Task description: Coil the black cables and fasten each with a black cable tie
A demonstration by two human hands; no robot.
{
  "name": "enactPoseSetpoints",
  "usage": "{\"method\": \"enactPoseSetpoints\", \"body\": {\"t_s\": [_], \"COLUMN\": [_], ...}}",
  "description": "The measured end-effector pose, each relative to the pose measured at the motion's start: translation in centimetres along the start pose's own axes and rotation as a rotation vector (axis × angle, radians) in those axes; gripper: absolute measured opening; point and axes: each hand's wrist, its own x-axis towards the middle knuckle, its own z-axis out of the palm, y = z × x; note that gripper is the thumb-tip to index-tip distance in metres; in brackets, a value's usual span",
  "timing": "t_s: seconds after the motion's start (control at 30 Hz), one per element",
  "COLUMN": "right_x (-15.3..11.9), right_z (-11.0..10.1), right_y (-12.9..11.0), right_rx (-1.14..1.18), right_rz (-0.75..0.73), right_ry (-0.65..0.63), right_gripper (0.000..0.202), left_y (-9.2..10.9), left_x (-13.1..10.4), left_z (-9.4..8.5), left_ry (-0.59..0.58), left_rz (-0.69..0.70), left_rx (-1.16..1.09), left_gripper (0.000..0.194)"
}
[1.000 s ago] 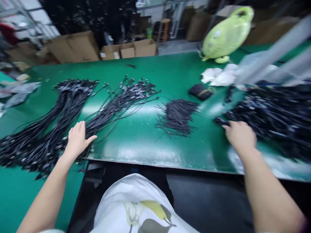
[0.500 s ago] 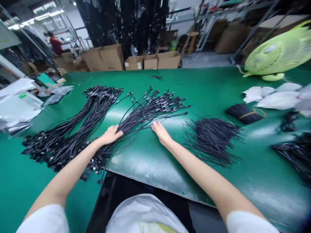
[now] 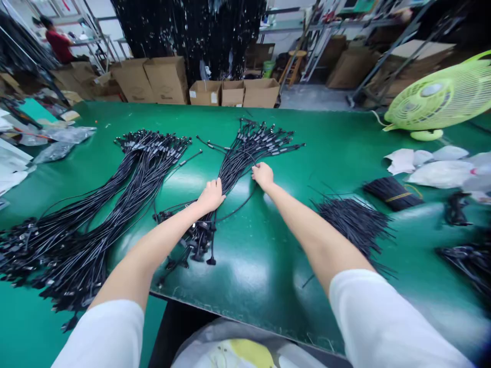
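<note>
A loose bundle of black cables [image 3: 240, 158] with small plugs at both ends lies at the middle of the green table. My left hand [image 3: 212, 195] is closed around the bundle's lower part, above the plug ends nearest me. At the bundle's right edge, my right hand [image 3: 263, 175] has its fingers curled together on a single black cable that loops out from the rest. To the left lies a larger pile of the same cables [image 3: 132, 174], its plugs fanned out at both ends.
Thin black ties [image 3: 355, 225] lie scattered to the right, beside a banded bundle of them [image 3: 392, 193]. White bags [image 3: 441, 174] and a green fan [image 3: 437, 97] stand further right. Cardboard boxes [image 3: 164, 79] line the far side. A person in red [image 3: 58, 43] sits in the background.
The middle bundle has shifted right and away from the table's front edge, its lower plugs now on this tabletop. Both hands have moved forward and right; the right fingers have closed on a cable.
</note>
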Motion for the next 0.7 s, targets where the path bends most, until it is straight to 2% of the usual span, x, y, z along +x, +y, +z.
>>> {"method": "enactPoseSetpoints", "body": {"t_s": [0.07,0.13,0.17,0.2,0.27,0.33,0.37,0.4,0.47,0.53,0.57,0.63,0.7], "right_x": [-0.9,-2.5,-3.3,-4.0,-5.4,-6.3,-6.7,-7.0,-7.5,-8.0,-8.4,-9.6,-11.3], "right_z": [-2.2,-4.5,-5.7,-7.0,-9.7,-12.2,-13.3,-14.2,-15.5,-16.3,-16.6,-17.4,-18.9], "right_y": [1.2,1.4,1.1,0.6,-0.6,-1.7,-2.1,-2.3,-2.2,-1.8,-1.7,-1.8,-2.2], "right_rx": [0.084,0.191,0.236,0.288,0.415,0.51,0.509,0.464,0.302,0.214,0.216,0.262,0.216], "right_rz": [0.003,-0.021,-0.044,-0.077,-0.17,-0.278,-0.323,-0.355,-0.361,-0.346,-0.352,-0.421,-0.603], "right_ry": [-0.075,-0.127,-0.138,-0.141,-0.137,-0.085,-0.018,0.072,0.253,0.318,0.299,0.229,0.217], "right_gripper": [0.017,0.015,0.015,0.014,0.013,0.012,0.014,0.02,0.042,0.061,0.062,0.044,0.034], "left_y": [0.7,1.7,2.3,3.0,4.3,4.9,5.0,4.7,3.9,2.9,2.6,2.2,2.0], "left_x": [1.0,0.4,-0.4,-1.5,-4.2,-7.0,-8.1,-9.1,-10.8,-12.4,-13.3,-15.3,-17.5], "left_z": [-0.4,-1.3,-2.0,-2.7,-4.2,-6.1,-7.1,-8.4,-11.3,-14.5,-16.0,-18.2,-19.3], "left_ry": [-0.001,0.001,-0.019,-0.077,-0.295,-0.472,-0.483,-0.429,-0.2,-0.003,0.023,-0.086,-0.236], "left_rz": [-0.018,0.015,0.073,0.155,0.319,0.332,0.283,0.222,0.122,0.09,0.09,0.091,0.06], "left_rx": [-0.023,-0.062,-0.113,-0.192,-0.405,-0.617,-0.707,-0.789,-0.929,-1.015,-1.036,-1.076,-1.166], "left_gripper": [0.074,0.074,0.067,0.057,0.038,0.034,0.033,0.031,0.028,0.026,0.026,0.026,0.024]}}
